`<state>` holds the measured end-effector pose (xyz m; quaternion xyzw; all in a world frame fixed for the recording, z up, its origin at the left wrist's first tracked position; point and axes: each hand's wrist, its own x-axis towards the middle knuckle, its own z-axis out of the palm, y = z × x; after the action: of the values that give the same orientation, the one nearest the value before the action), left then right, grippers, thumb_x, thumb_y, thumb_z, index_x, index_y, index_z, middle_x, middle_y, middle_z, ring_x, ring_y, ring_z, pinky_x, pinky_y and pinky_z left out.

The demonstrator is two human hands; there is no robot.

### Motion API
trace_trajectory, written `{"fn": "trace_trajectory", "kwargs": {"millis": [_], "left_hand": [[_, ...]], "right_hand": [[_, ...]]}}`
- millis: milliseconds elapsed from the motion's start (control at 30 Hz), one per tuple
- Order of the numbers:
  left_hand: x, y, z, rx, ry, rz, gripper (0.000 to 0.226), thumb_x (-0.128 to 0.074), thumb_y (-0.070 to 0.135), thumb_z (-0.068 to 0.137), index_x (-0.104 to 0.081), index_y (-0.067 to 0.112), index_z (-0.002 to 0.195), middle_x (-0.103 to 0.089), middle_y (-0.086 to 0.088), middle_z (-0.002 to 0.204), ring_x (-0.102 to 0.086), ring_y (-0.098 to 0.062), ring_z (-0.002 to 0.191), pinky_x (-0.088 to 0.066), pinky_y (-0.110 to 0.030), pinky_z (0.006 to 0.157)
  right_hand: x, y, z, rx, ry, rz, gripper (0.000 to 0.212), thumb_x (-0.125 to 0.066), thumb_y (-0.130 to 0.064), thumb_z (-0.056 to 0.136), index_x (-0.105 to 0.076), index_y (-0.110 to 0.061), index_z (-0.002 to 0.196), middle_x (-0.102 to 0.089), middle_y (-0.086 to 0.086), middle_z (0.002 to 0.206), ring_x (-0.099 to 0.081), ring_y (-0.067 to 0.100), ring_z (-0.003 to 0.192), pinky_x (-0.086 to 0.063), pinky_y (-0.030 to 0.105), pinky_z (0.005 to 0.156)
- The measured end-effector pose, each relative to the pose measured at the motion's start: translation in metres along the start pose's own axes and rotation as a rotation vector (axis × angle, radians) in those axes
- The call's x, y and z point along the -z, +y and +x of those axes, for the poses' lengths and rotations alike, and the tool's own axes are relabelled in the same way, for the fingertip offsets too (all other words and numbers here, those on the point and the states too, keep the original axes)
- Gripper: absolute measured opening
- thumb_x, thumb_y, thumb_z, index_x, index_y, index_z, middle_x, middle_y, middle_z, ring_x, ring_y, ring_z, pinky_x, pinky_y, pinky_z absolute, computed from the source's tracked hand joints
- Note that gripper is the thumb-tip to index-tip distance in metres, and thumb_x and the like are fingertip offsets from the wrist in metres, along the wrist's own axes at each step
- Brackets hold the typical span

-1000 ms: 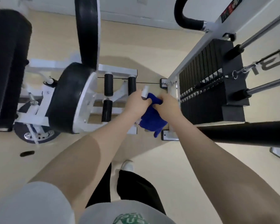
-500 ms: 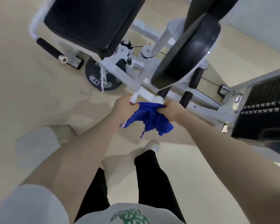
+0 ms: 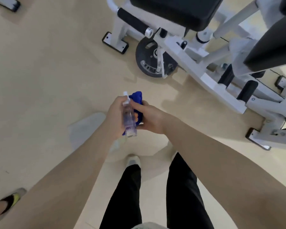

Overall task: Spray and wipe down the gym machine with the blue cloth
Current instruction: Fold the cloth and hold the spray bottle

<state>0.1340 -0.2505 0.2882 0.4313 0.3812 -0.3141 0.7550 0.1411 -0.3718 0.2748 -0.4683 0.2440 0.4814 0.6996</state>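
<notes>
Left hand [image 3: 115, 114] is wrapped around the bottle [image 3: 130, 120], nozzle pointing away, right hand [image 3: 151, 118] gripping the bunched cloth [image 3: 137, 100] right against it, over the floor, well short of the machine [image 3: 205, 70]. I'd step closer, aim at the seat pad, then spray

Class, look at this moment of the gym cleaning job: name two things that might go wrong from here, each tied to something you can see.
1. The left hand holds the spray bottle right against the blue cloth held by the right hand; swapping grips mid-air might drop one.
2. The person stands beside the gym machine, whose white frame lies low by the feet: a possible trip hazard when stepping in.
</notes>
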Motion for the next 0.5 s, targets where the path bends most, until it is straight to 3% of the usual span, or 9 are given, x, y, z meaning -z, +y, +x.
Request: {"fn": "trace_trajectory", "kwargs": {"millis": [67,200,267,333,433,500], "left_hand": [[0.041,-0.001,0.012,0.005,-0.013,-0.015,0.019,-0.04,0.021,0.084,-0.049,0.009,0.073,-0.045,-0.003,0.056,-0.044,-0.016,0.046,-0.04,-0.02,0.046],[0.109,-0.025,0.052,-0.155,0.129,0.283,0.018,-0.042,0.012,0.092,-0.06,0.009,0.092,-0.057,-0.004,0.069,-0.055,-0.013,0.05,-0.045,-0.021,0.048],[0.15,-0.045,0.083,-0.201,0.297,0.391,0.015,-0.042,0.016,0.095,-0.057,0.015,0.095,-0.059,0.0,0.081,-0.057,-0.012,0.06,-0.044,-0.026,0.054],[0.192,-0.068,0.111,-0.213,0.488,0.545,0.016,-0.043,0.027,0.094,-0.055,0.017,0.097,-0.057,-0.001,0.08,-0.054,-0.018,0.065,-0.042,-0.029,0.054],[0.246,-0.098,0.151,-0.228,0.646,0.703,0.023,-0.043,0.036,0.09,-0.055,0.017,0.095,-0.057,-0.01,0.078,-0.053,-0.027,0.066,-0.048,-0.036,0.051],[0.267,-0.106,0.174,-0.255,0.712,0.782,0.034,-0.041,0.044,0.081,-0.057,0.017,0.095,-0.061,-0.015,0.084,-0.059,-0.034,0.07,-0.055,-0.049,0.062]], "right_hand": [[-0.015,0.017,0.031,0.01,0.043,-0.081,0.029,-0.055,-0.027,0.094,-0.043,-0.016,0.118,-0.055,0.002,0.081,-0.052,0.018,0.074,-0.051,0.037,0.082],[-0.012,0.048,0.084,0.09,0.301,-0.297,0.029,-0.043,-0.003,0.093,-0.046,-0.016,0.119,-0.058,0.004,0.095,-0.052,0.017,0.073,-0.039,0.026,0.058],[-0.004,0.064,0.112,0.107,0.345,-0.294,0.03,-0.038,0.001,0.092,-0.05,-0.018,0.113,-0.059,-0.002,0.092,-0.055,0.014,0.077,-0.044,0.022,0.059],[0.007,0.079,0.135,0.109,0.391,-0.302,0.028,-0.038,-0.001,0.093,-0.055,-0.017,0.11,-0.061,-0.003,0.092,-0.058,0.015,0.082,-0.047,0.022,0.062],[0.02,0.101,0.175,0.112,0.438,-0.362,0.02,-0.043,-0.009,0.094,-0.058,-0.019,0.103,-0.062,-0.004,0.089,-0.059,0.013,0.079,-0.048,0.022,0.063],[0.027,0.111,0.197,0.089,0.412,-0.471,0.018,-0.041,-0.01,0.095,-0.058,-0.015,0.1,-0.061,-0.002,0.085,-0.058,0.014,0.075,-0.047,0.023,0.064]]}}
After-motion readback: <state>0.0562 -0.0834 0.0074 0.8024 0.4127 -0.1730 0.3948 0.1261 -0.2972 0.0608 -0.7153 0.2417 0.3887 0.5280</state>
